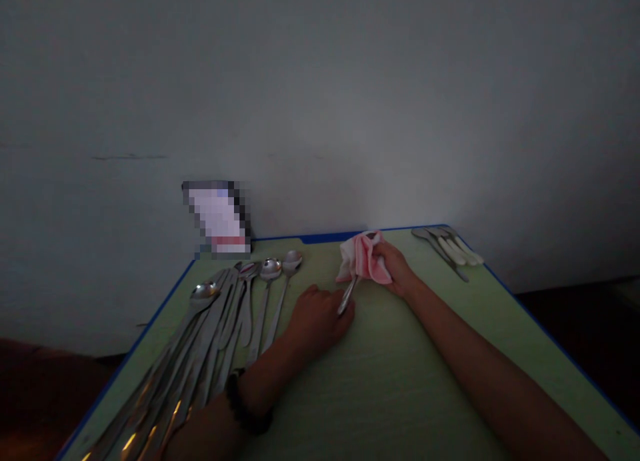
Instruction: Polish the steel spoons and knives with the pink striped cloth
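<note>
My left hand (pixel 320 318) is closed round the patterned metal handle of a piece of cutlery (pixel 347 297), held above the middle of the table. A pink and white cloth (pixel 364 258) covers its far end, so I cannot tell which kind it is. Closed on that cloth is my right hand (pixel 397 268), wrapping it about the cutlery. Left of my hands lie several metal spoons (pixel 271 269) and other long cutlery (pixel 200 341), side by side, partly behind my left forearm. At the far right corner rest several knives (pixel 437 248), some with white handles.
The light green table (pixel 400 394) has a blue edge and stands against a grey wall (pixel 320 101). A blurred-out upright device (pixel 217 214) leans on the wall at the back left corner. Dark floor shows beyond both sides.
</note>
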Demonstrator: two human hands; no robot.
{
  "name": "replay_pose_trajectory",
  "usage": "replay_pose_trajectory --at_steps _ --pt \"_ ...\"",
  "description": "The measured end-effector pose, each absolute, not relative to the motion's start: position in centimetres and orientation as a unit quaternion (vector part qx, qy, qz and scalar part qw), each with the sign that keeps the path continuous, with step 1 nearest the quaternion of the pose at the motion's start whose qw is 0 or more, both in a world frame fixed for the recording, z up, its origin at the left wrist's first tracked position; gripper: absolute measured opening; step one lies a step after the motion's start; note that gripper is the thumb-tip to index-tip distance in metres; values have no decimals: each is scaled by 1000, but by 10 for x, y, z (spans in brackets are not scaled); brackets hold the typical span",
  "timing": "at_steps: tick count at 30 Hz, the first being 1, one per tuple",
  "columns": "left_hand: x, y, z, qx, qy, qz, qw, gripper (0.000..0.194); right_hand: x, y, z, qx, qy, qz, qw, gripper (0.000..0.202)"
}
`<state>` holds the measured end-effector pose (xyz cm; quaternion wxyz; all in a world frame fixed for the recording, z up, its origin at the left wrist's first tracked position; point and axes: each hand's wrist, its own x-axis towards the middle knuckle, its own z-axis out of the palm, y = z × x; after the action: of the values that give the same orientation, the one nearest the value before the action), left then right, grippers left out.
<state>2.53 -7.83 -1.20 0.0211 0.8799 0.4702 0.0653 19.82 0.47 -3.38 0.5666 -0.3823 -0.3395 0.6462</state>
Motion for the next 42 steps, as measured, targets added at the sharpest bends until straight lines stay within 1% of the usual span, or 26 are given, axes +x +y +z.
replay_pose_trajectory --at_steps 3,10,12,16,22,27,30,36,42 --pt "25 -78 -13 881 468 62 20 30 197 4 -30 -368 -323 667 561 17" --pt "26 -79 -13 883 464 67 14 30 196 1 -27 -348 -329 683 552 32" --pt "27 -79 -12 885 462 66 11 29 196 0 -27 -358 -332 681 545 30" --pt "27 -78 -12 888 456 62 8 27 197 -1 -28 -371 -342 677 535 19" --pt "26 -78 -13 891 450 60 3 24 202 2 -35 -383 -338 669 539 5" --pt "25 -79 -12 890 451 63 3 33 203 4 -36 -375 -344 667 544 11" --pt "26 -79 -11 887 456 69 9 39 202 6 -38 -372 -342 667 548 11" --pt "27 -79 -11 883 463 76 14 39 199 6 -36 -361 -345 683 533 15" --pt "26 -77 -11 891 447 75 12 41 200 4 -36 -367 -356 667 542 13"
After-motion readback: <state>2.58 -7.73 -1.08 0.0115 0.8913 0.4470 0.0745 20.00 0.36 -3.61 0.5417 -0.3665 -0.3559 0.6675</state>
